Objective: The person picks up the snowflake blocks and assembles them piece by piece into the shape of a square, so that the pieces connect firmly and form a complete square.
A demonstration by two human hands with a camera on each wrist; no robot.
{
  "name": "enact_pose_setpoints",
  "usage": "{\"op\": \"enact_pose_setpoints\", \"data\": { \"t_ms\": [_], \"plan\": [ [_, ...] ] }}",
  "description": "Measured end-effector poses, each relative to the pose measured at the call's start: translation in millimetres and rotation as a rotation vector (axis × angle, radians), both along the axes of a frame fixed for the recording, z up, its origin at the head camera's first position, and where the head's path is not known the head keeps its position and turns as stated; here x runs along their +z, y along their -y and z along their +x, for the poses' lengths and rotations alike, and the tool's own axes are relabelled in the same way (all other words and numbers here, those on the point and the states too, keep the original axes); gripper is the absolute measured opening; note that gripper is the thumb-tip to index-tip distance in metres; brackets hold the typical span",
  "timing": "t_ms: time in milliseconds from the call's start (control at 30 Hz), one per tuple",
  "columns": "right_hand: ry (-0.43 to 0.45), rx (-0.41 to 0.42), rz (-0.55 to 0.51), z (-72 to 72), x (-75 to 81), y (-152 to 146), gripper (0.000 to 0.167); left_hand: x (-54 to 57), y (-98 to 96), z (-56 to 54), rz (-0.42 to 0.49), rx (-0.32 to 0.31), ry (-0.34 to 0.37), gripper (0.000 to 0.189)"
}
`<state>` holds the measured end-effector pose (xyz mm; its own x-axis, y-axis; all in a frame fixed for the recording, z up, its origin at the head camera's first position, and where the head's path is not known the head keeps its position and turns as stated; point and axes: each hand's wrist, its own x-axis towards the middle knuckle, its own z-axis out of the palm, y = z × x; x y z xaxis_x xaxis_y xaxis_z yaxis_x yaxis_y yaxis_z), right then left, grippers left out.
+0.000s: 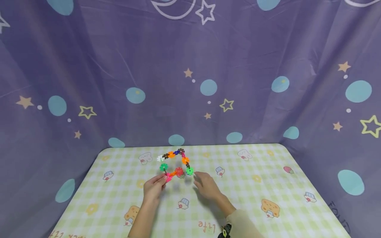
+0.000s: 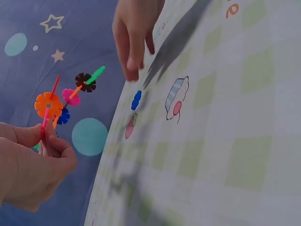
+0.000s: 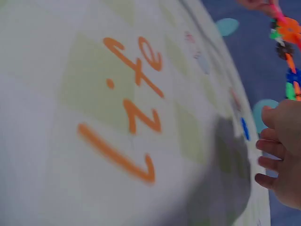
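Observation:
My left hand pinches a pink snowflake disc between thumb and fingers. This disc belongs to a chain of interlocking plastic snowflake discs in orange, brown, blue, pink, green, white and red, bent into an open loop above the table. My right hand is just right of the bright green disc at one side of the chain. Its fingers are loosely bent, and no piece shows in them. A single blue disc lies on the table below the right hand in the left wrist view.
A green-and-white checked tablecloth with printed cakes, fruit and lettering covers the table. Behind it and on both sides hangs a purple curtain with stars and blue dots. A dark band with a yellow ornament sits near the right sleeve.

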<state>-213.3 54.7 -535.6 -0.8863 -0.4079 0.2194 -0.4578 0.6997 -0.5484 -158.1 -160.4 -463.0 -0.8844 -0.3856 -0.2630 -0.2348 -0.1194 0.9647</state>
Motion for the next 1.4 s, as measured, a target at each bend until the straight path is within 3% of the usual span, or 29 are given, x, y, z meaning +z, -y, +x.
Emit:
{"op": "enact_pose_setpoints", "data": {
  "t_ms": [167, 333, 467, 600, 833, 1133, 1400],
  "plan": [
    [-0.051, 0.051, 0.220, -3.5, -0.5, 14, 0.045, -3.7, 0.3, 2.1, -0.014, -0.008, 0.022, 0.033],
    [-0.067, 0.056, 0.303, 1.7, 4.4, 15, 0.043, -6.2, 1.0, 3.9, -0.022, -0.024, 0.039, 0.033],
    [-0.039, 0.044, 0.294, 10.5, 4.1, 8, 0.049, -5.3, 1.5, 4.2, -0.052, -0.028, 0.055, 0.033],
    [-0.064, 0.020, 0.282, 22.0, 0.4, -3, 0.051, -5.3, 0.1, 4.4, -0.060, -0.035, 0.061, 0.033],
    [-0.087, -0.020, 0.195, 37.1, 2.8, -20, 0.036, -5.3, -3.0, 5.3, -0.057, -0.018, 0.063, 0.032],
    [-0.105, -0.032, 0.092, 32.9, 6.8, -35, 0.009, -7.1, -8.9, 5.0, -0.049, -0.030, 0.055, 0.032],
    [-0.104, -0.057, 0.105, 32.1, 0.1, -45, 0.023, -8.2, -14.9, 8.3, -0.069, -0.041, 0.063, 0.031]
  ]
}}
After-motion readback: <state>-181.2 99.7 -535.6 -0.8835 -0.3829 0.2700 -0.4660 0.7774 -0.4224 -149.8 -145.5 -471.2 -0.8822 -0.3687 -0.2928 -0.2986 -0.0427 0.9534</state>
